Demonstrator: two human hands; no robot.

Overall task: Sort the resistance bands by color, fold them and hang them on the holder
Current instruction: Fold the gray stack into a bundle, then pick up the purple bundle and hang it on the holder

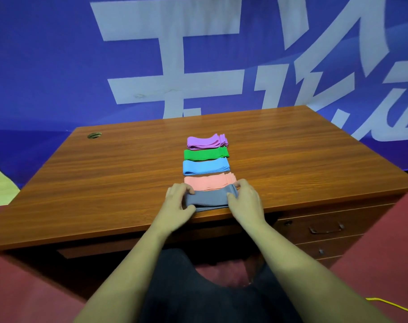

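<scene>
Left hand (pixel 178 201) and right hand (pixel 243 199) each pinched an end of the grey band (pixel 209 198); its long axis ran left-right at the desk (pixel 105 183) front edge, just before the pink band (pixel 206 181); no holder visible.

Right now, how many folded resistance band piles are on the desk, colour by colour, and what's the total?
Purple pile: 1
Green pile: 1
Blue pile: 1
Pink pile: 1
Grey pile: 1, held at its ends by the left hand and the right hand
Total: 5 piles. The number of bands in each pile cannot be told.
</scene>
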